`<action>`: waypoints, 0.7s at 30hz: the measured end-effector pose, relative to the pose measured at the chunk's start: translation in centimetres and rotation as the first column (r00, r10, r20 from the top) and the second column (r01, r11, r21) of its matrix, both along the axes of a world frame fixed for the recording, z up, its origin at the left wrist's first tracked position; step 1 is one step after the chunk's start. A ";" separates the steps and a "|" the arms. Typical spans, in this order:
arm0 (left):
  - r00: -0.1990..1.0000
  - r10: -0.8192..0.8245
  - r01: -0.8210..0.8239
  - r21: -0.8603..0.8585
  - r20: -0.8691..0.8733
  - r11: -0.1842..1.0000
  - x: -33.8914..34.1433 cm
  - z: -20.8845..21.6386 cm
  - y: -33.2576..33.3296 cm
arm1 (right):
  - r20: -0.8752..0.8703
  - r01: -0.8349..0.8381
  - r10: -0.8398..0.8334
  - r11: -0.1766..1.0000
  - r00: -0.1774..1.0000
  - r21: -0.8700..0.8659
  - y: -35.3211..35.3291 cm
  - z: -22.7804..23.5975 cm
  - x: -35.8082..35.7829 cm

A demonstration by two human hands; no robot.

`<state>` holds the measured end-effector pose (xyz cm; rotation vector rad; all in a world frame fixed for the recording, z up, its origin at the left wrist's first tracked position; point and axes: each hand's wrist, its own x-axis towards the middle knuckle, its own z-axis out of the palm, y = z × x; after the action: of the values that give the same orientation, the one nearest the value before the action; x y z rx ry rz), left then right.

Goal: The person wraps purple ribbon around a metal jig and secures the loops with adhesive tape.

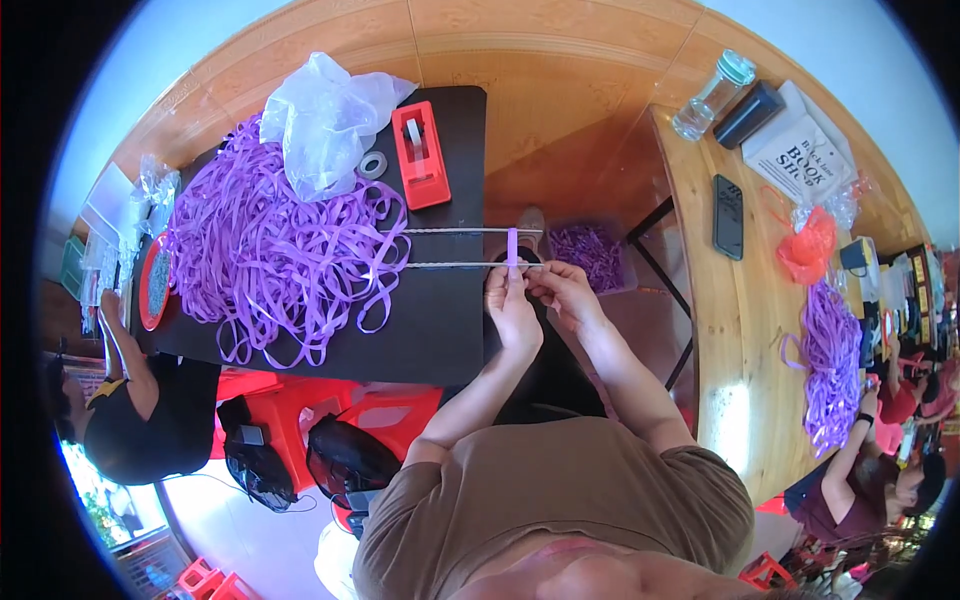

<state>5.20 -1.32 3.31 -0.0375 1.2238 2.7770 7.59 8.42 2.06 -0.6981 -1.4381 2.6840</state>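
Note:
Two thin metal rods (460,231) stick out over the right edge of the dark table. A purple ribbon strip (512,244) spans both rods near their free ends. My left hand (515,318) is closed in a pinch on that strip at the nearer rod. Close beside it, at the rod's tip, my right hand (567,295) has thumb and finger pressed together; what they hold is too small to make out. To the left, a large heap of purple ribbon loops (270,250) covers much of the table, some of it reaching the rods.
The dark table (440,330) also bears a red tape dispenser (421,155), a tape roll (372,165) and a clear plastic bag (325,125). Below stands a bin of purple pieces (588,257). A wooden table (735,320) at right holds a phone (728,217) and more ribbon. Other people sit on both sides.

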 end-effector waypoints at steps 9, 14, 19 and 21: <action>0.999 -0.029 0.030 -0.019 0.029 0.999 0.3 1.1 -0.6 | 0.007 0.024 -0.025 0.998 1.000 0.050 0.3 0.1 0.8; 0.978 -0.166 0.155 0.093 0.128 0.984 0.3 2.6 -1.9 | -0.040 0.096 -0.093 0.991 0.995 0.098 0.8 1.7 0.8; 0.906 -0.331 0.298 0.154 0.266 0.942 0.0 4.6 -3.3 | -0.250 0.196 -0.102 0.900 0.963 0.389 2.1 5.0 -1.8; 0.881 -0.359 0.328 0.151 0.307 0.933 -0.1 5.8 -3.7 | -0.298 0.155 -0.016 0.880 0.955 0.448 2.2 7.0 -3.7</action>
<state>5.06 -4.97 9.09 -0.2429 0.9116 2.3916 3.92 10.64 9.01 -0.3098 -1.8126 2.1203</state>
